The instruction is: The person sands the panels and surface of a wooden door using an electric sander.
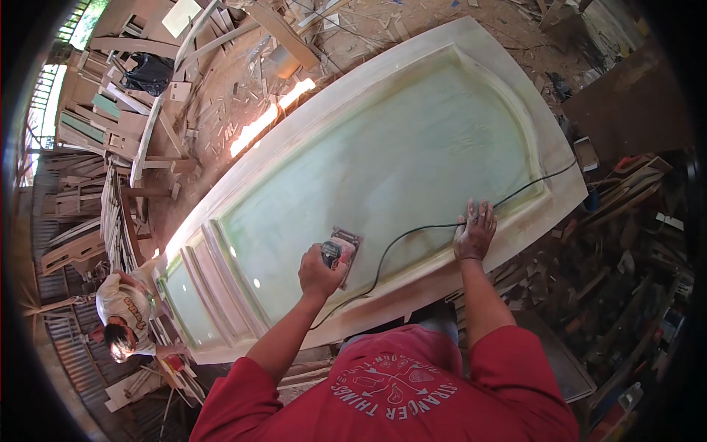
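My left hand (321, 274) is wrapped round an electric sander (345, 250) with a dark body and a flat base. The sander's base lies on the pale green recessed face of a large whitish panel (412, 155) with a raised, curved frame. To the right, my right hand (477, 230) lies with its fingers extended on the near side of the panel, palm down and dusty. A black power cord (398, 241) loops across the panel and passes at my right hand's fingers. Whether those fingers press on the cord I cannot tell.
Another person (127, 313) in a light shirt is at the panel's far left end. Wood offcuts (96, 125) and boards pile up on the left. A plank (283, 37) and scraps litter the floor beyond. Dark clutter (618, 258) and a brown board (626, 110) stand at right.
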Action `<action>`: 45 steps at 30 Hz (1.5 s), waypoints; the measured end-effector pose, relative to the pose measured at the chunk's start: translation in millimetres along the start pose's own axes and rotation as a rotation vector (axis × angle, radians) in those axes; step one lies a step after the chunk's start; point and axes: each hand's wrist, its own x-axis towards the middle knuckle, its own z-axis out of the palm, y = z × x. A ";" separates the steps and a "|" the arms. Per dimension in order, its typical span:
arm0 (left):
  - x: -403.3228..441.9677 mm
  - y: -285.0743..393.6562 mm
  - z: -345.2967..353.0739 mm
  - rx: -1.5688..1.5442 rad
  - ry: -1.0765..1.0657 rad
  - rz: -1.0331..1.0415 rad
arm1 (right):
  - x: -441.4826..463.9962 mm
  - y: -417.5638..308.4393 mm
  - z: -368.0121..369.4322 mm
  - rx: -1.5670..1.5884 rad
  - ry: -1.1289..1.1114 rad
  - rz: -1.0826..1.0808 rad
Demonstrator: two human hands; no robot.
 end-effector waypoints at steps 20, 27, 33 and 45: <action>272.3 81.0 -52.5 0.038 -0.090 -0.097 | 0.3 0.6 3.3 0.036 -0.001 0.010; 229.8 53.6 -41.4 0.068 -0.099 0.021 | 0.1 0.8 2.9 0.033 0.024 -0.011; 108.7 -1.6 -23.5 0.045 -0.021 0.080 | -0.2 2.3 5.4 0.037 0.029 -0.014; 20.0 -55.6 -22.7 0.029 0.004 0.017 | -0.2 -1.6 0.7 0.017 0.041 -0.028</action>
